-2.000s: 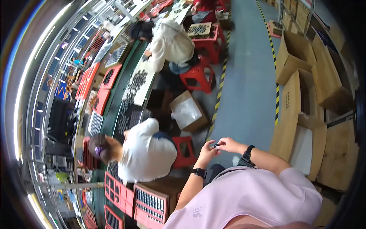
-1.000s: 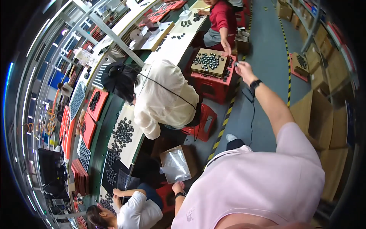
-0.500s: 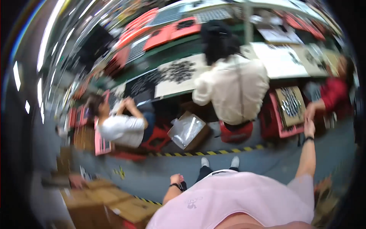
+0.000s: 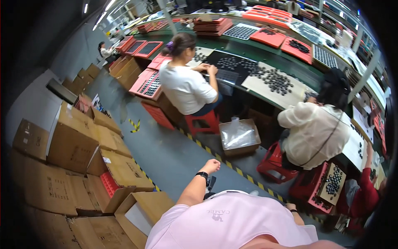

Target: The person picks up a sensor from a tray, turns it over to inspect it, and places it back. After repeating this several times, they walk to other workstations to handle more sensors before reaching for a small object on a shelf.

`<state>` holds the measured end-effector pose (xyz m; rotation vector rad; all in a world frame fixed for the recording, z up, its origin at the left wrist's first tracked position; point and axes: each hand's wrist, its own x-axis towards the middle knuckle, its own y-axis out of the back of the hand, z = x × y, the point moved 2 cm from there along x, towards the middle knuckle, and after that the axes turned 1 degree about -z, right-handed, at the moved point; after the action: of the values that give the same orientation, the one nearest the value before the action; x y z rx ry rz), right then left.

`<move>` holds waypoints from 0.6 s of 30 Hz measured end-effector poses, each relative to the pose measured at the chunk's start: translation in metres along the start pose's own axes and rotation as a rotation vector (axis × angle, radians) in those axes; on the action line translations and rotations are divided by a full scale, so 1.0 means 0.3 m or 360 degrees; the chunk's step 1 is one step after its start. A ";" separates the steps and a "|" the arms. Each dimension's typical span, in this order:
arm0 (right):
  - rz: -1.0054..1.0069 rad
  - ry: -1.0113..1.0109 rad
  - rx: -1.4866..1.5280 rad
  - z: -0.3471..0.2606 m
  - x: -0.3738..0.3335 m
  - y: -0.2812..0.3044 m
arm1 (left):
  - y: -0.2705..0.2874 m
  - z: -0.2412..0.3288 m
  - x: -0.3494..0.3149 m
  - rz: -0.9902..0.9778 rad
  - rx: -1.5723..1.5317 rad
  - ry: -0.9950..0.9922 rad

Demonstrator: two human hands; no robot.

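Observation:
My left hand [image 4: 212, 166] is raised in front of me over the grey floor, its fingers curled in a loose fist with nothing seen in them. A dark watch-like band [image 4: 202, 174] is on that wrist, and a small black object [image 4: 212, 181] shows beside it, near my waist. My right hand [image 4: 291, 206] hangs low at my right side, partly covered by my pink shirt [image 4: 232, 216]; its fingers cannot be made out. The nearest thing on that side is a red crate [image 4: 309, 186] with a board of dark round parts [image 4: 333, 182].
Cardboard boxes [image 4: 76, 137] are stacked along the left. Yellow-black tape [image 4: 238, 171] crosses the floor. Two seated people, in a white T-shirt [image 4: 184, 87] and a cream blouse [image 4: 317, 133], work at a long bench with dark parts [image 4: 275, 81]. An open carton [image 4: 239, 137] holds clear plastic.
The view has turned left. My right hand, before stretched out against the hand of a person in red, is now down at my side. My left hand has risen forward.

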<state>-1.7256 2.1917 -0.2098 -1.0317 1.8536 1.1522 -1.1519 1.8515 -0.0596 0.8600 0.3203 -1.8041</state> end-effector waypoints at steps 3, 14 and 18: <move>-0.0175 0.0078 0.0218 -0.116 -0.078 -0.432 | 0.294 -0.140 -0.007 0.0061 0.0030 0.0035; -0.0502 0.0396 -0.0069 -0.824 -0.451 -1.633 | 1.308 -1.239 -0.389 0.0867 -0.1034 0.0802; -0.0717 0.0257 -0.0183 -0.991 -0.422 -1.958 | 1.529 -1.164 -0.258 0.0707 -0.1269 0.0567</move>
<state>-1.1940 1.7830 -0.2054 -1.5517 1.5691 0.9319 -0.5856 1.9259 -0.1702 0.5975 0.9232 -0.9656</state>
